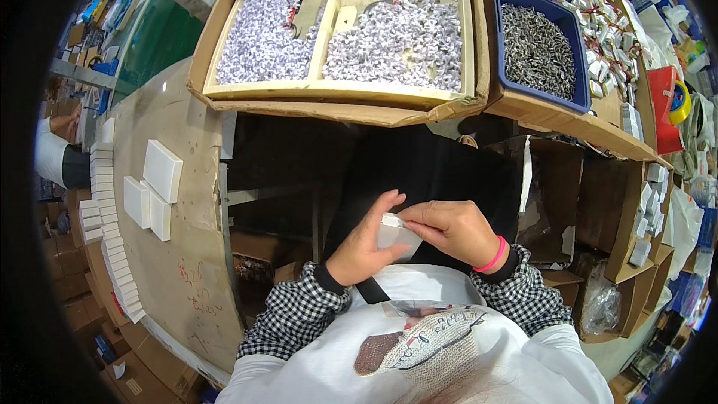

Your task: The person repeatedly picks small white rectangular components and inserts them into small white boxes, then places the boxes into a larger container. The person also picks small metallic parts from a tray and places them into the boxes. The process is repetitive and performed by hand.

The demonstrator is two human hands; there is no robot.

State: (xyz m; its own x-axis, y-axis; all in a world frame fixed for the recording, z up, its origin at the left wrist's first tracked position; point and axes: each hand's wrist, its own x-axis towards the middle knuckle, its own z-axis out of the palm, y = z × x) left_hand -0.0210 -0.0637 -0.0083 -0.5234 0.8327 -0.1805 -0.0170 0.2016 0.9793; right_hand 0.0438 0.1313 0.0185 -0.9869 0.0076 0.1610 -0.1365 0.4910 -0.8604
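White box (pixel 396 236) sits just before the shirt (pixel 426 284), left hand (pixel 364 245) wrapped round it, thumb across one face, probably to steady it; right hand (pixel 455 230) bunches fingertips at the top edge, exact pinch can't tell. Divided tray (pixel 336 89) ahead, likely for easy reach.

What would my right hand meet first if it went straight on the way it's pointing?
Probably the small white box, which your right hand seems to touch, then your left hand holding it, though depth there is hard to judge.
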